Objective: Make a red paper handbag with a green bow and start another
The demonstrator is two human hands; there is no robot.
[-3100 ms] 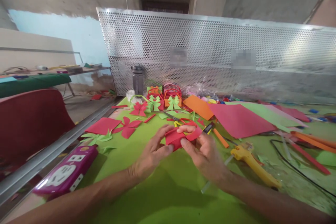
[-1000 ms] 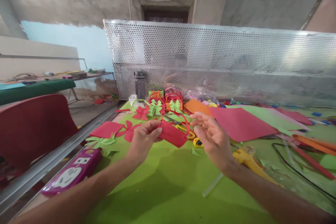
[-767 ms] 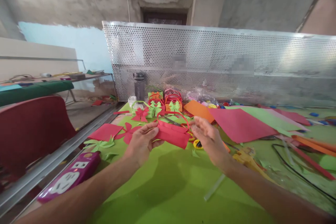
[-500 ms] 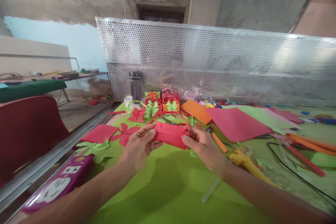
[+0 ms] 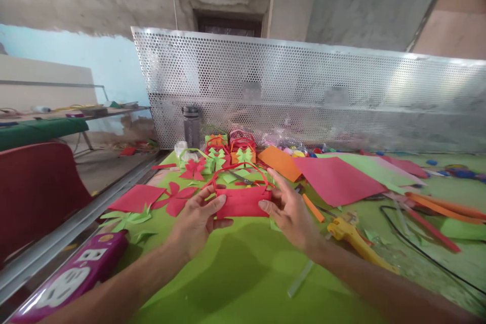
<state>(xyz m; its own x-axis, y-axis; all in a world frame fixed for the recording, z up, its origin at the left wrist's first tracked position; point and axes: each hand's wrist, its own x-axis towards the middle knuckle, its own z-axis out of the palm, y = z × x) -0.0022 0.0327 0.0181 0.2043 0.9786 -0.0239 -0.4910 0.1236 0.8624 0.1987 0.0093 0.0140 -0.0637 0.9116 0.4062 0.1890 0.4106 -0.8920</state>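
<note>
Between my two hands a small red paper bag (image 5: 243,203) with a looped strip handle is held above the green tabletop (image 5: 228,268). My left hand (image 5: 199,212) pinches its left end, thumb on the near face. At the right end my right hand (image 5: 286,210) grips it with the thumb in front, the index finger pointing up beside the handle. Scissors (image 5: 241,178) lie behind the bag, partly covered by it. Left of my left hand is a red paper petal shape (image 5: 175,197). A yellow glue gun (image 5: 355,240) rests to the right of my right hand.
Finished paper bags (image 5: 243,154) with bows stand at the back beside a grey bottle (image 5: 191,126). Red sheets (image 5: 337,179) and an orange sheet (image 5: 280,162) lie back right. A purple case (image 5: 76,276) sits front left. A glue stick (image 5: 300,278) lies in front. A perforated metal panel (image 5: 304,81) closes the back.
The red bag has been levelled from a slight tilt, its front face turned more towards me. My right index finger has lifted away from the bag. The view has shifted slightly.
</note>
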